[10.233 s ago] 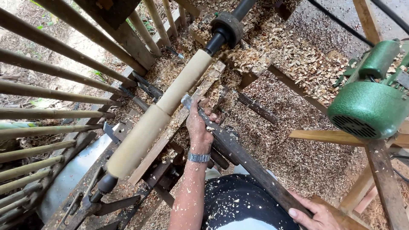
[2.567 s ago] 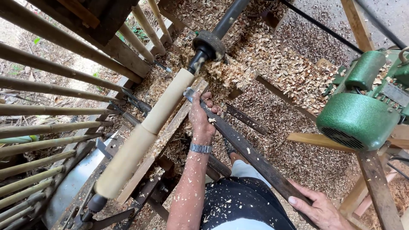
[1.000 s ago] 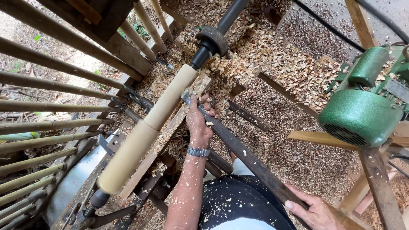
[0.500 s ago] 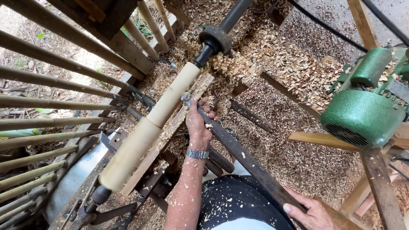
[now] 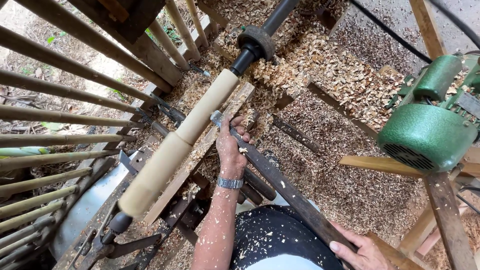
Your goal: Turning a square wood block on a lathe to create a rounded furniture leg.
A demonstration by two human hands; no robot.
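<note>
Chisel (image 5: 280,185), long and dark, runs from 5 o'clock up to centre, metal tip touching the pale wooden cylinder (image 5: 185,135) mounted on the lathe. Left hand (image 5: 231,150) clamped near the tip; right hand (image 5: 357,250) gripping the handle end at 5 o'clock. Green motor (image 5: 425,135) at 3 o'clock, shavings (image 5: 320,75) all around.

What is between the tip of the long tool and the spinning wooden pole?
Nothing visible. The long tool, held by the left hand and right hand, has its tip right at the wooden pole, over the wooden rest.
</note>
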